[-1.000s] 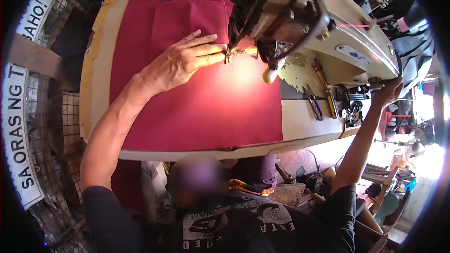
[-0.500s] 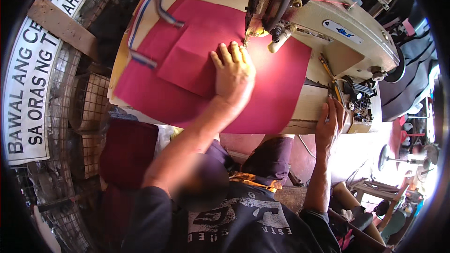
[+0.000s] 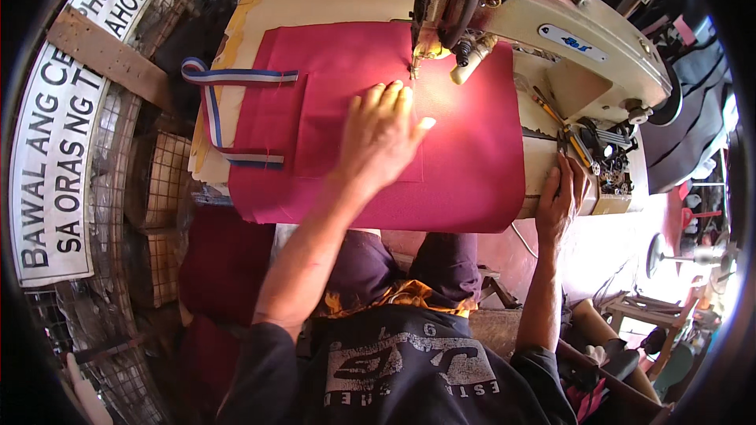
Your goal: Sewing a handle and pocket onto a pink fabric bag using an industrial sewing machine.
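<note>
Head view: left hand (image 3: 379, 142) flat on red cloth (image 3: 472, 165), thumb spread, pinching nothing. Cloth lies under sewing machine (image 3: 516, 17) needle, striped strap (image 3: 244, 77) at its left. Right hand (image 3: 561, 198) at table (image 3: 331, 1) edge, grip unclear.

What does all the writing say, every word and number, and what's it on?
I'll show where, but not copy any:
Sign: big black letters on white, partly behind a plank.
Shirt: pale print, upside down here.
Sewing machine: blue mark on its plate, too small to read.
</note>
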Action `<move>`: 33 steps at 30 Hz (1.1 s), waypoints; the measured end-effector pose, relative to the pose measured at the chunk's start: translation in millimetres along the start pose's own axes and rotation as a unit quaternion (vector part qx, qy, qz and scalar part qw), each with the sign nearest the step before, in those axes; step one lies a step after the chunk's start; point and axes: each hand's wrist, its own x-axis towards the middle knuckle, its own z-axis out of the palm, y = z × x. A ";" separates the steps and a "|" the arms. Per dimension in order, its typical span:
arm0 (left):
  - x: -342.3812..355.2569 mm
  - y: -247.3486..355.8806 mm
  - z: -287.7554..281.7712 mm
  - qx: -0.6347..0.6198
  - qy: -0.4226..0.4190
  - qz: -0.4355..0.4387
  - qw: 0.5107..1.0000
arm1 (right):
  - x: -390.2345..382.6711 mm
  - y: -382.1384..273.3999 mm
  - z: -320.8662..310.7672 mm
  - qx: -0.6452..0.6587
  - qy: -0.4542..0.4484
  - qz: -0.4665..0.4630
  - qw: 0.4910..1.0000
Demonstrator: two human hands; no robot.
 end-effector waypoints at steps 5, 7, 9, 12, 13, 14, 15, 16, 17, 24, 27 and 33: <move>-10.2 -80.8 -16.7 0.022 -0.037 0.097 0.994 | -1.4 1.2 -1.8 -0.002 -0.004 0.008 1.000; -13.7 -87.4 -15.8 -0.014 -0.031 0.104 0.994 | -1.7 -2.7 -1.2 0.010 0.003 0.004 1.000; -17.4 -86.1 -13.1 0.013 -0.025 0.100 0.995 | 0.0 -4.4 -0.8 0.005 0.003 0.007 1.000; -18.6 -86.9 -14.1 0.011 -0.026 0.102 0.994 | -0.6 -5.6 -0.2 0.009 0.005 0.020 1.000; -19.0 -85.6 -14.9 0.010 -0.029 0.105 0.994 | -0.7 -4.9 0.7 0.014 0.009 0.014 1.000; -19.1 -83.6 -16.9 0.007 0.001 0.122 0.993 | -0.6 -4.0 1.8 0.019 0.013 0.009 1.000; -19.0 -80.0 -19.3 0.001 0.029 0.141 0.990 | 0.3 -3.4 0.6 0.016 0.016 0.007 1.000; -20.1 -71.4 -24.7 -0.002 0.024 0.147 0.989 | 1.0 -3.5 -0.1 0.011 0.016 0.015 1.000; -23.8 -58.5 -31.7 -0.060 -0.004 0.186 0.981 | 1.9 -3.8 -0.8 0.011 0.016 0.011 1.000; -31.4 -25.9 -29.2 -0.142 -0.064 0.288 0.945 | 1.2 1.7 2.4 0.019 0.022 0.007 1.000; -32.4 -19.7 -32.5 -0.112 -0.065 0.308 0.942 | 0.0 4.3 1.9 0.000 0.020 -0.004 1.000; -36.8 -9.8 -32.9 -0.006 -0.042 0.336 0.941 | 6.6 1.1 -3.2 -0.010 0.005 -0.012 1.000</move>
